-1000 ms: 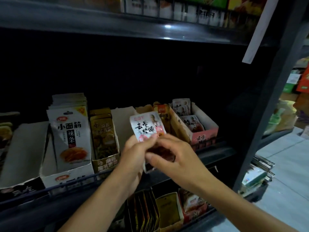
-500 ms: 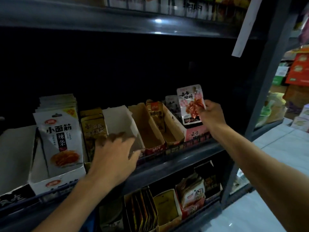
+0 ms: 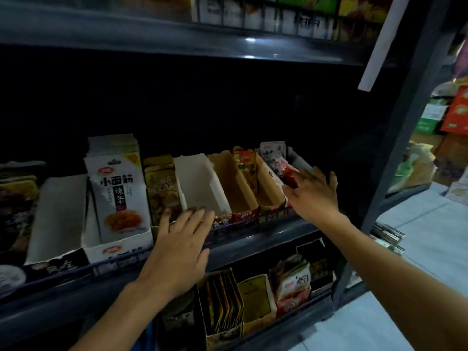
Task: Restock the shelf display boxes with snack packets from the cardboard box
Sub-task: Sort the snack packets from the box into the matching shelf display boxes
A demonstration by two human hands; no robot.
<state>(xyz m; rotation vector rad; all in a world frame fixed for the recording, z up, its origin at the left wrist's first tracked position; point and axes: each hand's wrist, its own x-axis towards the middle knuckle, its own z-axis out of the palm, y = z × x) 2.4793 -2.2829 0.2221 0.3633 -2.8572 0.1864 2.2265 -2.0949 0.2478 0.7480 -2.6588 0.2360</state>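
A row of open display boxes stands on the middle shelf. My right hand reaches over the rightmost box, fingers spread and laid on a pink-and-white snack packet lying in it. More such packets stand at the back of that box. My left hand hovers open in front of an empty white box, holding nothing. An empty brown box stands to its right, then a box with an orange packet. The cardboard supply box is out of view.
Left of the white box are gold packets and tall white noodle-snack packets, then another empty white box. The lower shelf holds more packet boxes. A dark shelf post rises at right; pale floor lies beyond.
My right hand carried the packet from both hands to the rightmost box and lowered it in. My left hand let go and dropped toward the shelf front.
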